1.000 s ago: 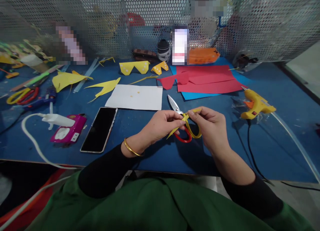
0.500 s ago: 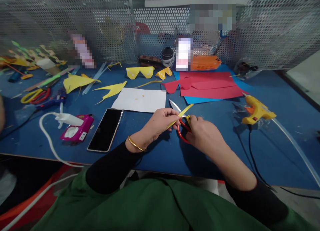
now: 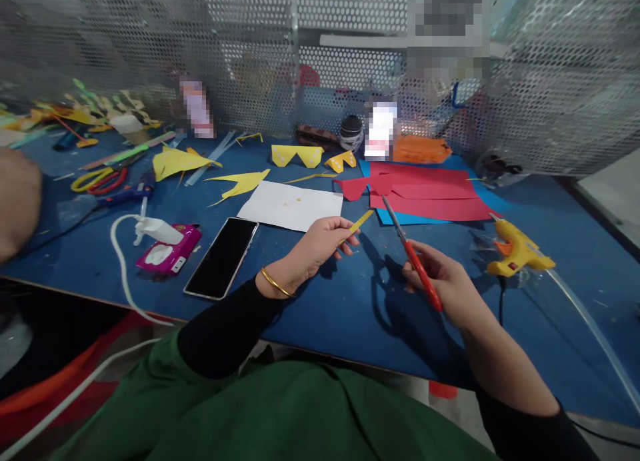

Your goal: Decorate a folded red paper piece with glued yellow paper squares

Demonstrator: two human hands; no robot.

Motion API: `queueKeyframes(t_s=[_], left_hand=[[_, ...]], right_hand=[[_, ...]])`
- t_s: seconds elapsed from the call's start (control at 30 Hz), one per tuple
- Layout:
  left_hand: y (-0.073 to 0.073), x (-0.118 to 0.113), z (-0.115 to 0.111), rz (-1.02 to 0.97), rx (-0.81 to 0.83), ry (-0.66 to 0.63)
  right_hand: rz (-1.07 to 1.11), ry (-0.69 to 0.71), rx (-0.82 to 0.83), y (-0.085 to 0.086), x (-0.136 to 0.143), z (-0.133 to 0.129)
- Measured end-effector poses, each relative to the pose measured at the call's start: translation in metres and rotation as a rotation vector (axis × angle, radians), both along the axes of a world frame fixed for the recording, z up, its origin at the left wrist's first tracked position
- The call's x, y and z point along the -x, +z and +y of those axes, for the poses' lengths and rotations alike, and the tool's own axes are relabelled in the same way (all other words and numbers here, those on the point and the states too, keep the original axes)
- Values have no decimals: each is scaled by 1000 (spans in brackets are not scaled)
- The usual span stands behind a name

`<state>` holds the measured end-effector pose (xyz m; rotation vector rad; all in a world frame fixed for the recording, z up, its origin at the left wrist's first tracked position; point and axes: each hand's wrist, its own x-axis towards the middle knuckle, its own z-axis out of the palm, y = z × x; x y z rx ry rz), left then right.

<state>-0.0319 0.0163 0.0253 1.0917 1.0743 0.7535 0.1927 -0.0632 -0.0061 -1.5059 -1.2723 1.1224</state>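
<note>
Left hand (image 3: 317, 249): fingers pinched on a narrow yellow paper strip (image 3: 362, 221), its free end unsupported. Right hand (image 3: 447, 281): fingers clamped around red-handled metal scissors (image 3: 421, 269) over the blue worktop (image 3: 320, 324). Risks: a loose pinch could drop the strip; a forward drift of the blade tips could nick the red paper glasses cut-out (image 3: 354, 188).

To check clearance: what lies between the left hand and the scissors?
In the head view, the free end of the yellow strip juts from the left hand; beyond it, only shadowed blue tabletop shows before the scissors.
</note>
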Motion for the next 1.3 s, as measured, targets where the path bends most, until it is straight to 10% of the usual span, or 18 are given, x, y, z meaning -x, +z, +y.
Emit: queueKeyframes(t_s=[0.5,1.3], left_hand=[[-6,-6,-9,-56,-6,-52],[-12,-13,-13,-63,48,-53]], right_hand=[[-317,75,69,22,-1,-63],[-48,0,144,18,20,-71]])
